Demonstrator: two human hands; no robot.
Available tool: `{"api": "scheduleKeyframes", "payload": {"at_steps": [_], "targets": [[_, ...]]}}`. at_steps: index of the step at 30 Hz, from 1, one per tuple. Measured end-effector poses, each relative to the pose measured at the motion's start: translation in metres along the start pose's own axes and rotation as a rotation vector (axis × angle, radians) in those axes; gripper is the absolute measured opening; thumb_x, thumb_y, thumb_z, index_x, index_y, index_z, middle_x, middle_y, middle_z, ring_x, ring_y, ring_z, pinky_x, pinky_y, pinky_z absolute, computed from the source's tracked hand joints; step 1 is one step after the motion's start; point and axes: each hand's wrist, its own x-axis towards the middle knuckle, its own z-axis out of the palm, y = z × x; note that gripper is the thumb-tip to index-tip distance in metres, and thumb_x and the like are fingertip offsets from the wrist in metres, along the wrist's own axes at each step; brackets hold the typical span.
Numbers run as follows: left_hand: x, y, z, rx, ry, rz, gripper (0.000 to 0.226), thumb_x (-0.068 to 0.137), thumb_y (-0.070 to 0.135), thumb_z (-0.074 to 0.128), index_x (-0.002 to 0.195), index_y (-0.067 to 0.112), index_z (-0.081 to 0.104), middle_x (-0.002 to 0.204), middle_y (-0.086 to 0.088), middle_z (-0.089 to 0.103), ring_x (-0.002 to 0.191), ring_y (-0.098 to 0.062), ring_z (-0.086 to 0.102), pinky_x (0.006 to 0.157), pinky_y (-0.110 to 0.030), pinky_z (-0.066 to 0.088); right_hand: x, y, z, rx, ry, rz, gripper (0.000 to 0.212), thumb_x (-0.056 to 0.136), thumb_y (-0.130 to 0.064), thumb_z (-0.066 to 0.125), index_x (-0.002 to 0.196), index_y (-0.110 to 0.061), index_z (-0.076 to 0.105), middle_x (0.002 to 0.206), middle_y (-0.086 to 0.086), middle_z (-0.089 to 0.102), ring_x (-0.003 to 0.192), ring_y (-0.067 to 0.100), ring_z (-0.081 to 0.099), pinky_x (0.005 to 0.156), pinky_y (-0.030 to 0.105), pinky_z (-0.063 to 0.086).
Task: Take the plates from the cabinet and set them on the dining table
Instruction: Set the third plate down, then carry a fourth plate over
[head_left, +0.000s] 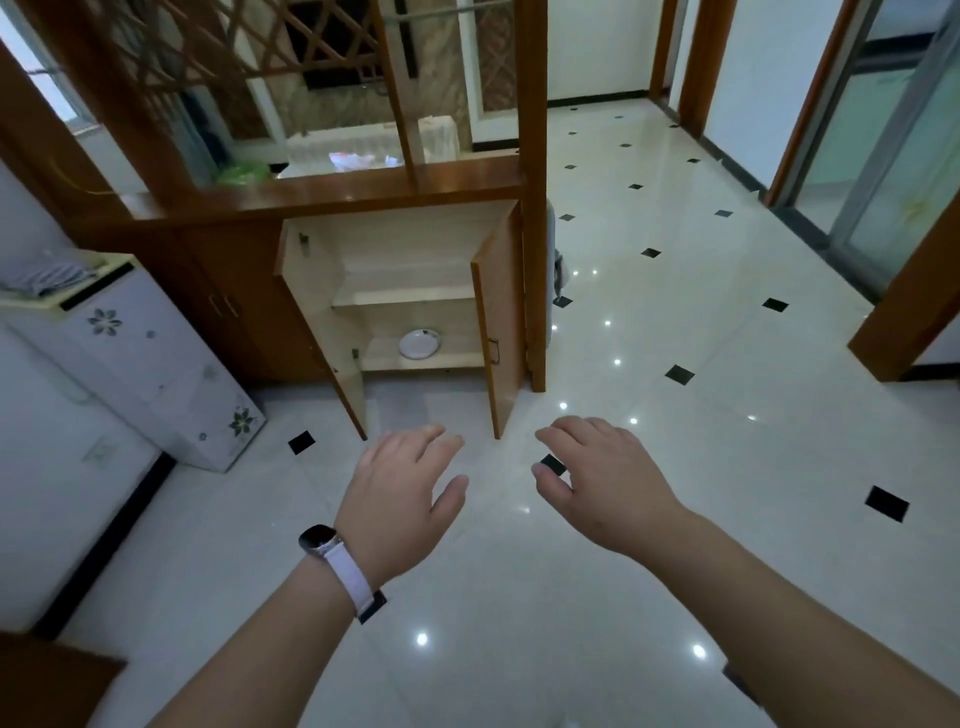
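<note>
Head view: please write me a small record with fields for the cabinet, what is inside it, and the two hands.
cabinet: low, wooden, both doors swung open
plate: one white plate lying flat on the bottom shelf
left hand: open, holding nothing, over the floor in front of the cabinet
right hand: open, fingers relaxed, holding nothing
watch: on the left wrist, pale strap
floor: glossy white tiles with small black squares
plates taken out: none yet

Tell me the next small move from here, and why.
Probably step closer and crouch toward the cabinet, reaching for the plate on its bottom shelf. The cabinet stands open, the left hand and right hand are open and hold nothing, and both hover over the floor, well short of the plate.
</note>
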Motion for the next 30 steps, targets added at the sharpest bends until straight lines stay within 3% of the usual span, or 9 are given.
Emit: {"api": "scheduleKeyframes", "payload": {"at_steps": [5,16,30], "targets": [[0.026,-0.009,0.004,0.042,-0.002,-0.024,0.044,0.09,0.043,0.044,0.122,0.018,0.061,0.119,-0.004,0.065,0.105,-0.024,0.061,0.093,-0.04,0.046,0.036,0.015,-0.002,0.006,-0.024,-0.038,0.045,0.096,-0.047,0.038,0.13,-0.024,0.054,0.128,-0.006,0.057,0.116,0.017,0.051,0.097,0.035,0.04],[0.075,-0.066,0.03,0.026,0.046,-0.048,0.038,0.089,0.039,0.049,0.117,0.016,0.062,0.116,-0.005,0.063,0.104,-0.023,0.057,0.089,-0.036,0.045,0.124,0.017,0.021,0.007,-0.079,-0.094,0.045,0.097,-0.047,0.037,0.133,-0.025,0.051,0.131,-0.006,0.055,0.118,0.015,0.05,0.099,0.033,0.04],[0.188,-0.261,0.076,-0.053,0.04,-0.043,0.037,0.088,0.037,0.049,0.116,0.016,0.062,0.116,-0.006,0.065,0.102,-0.024,0.06,0.088,-0.038,0.048,0.326,-0.047,0.072,-0.092,-0.124,-0.063,0.049,0.099,-0.051,0.034,0.141,-0.029,0.044,0.144,-0.007,0.048,0.131,0.015,0.043,0.108,0.034,0.033]]}}
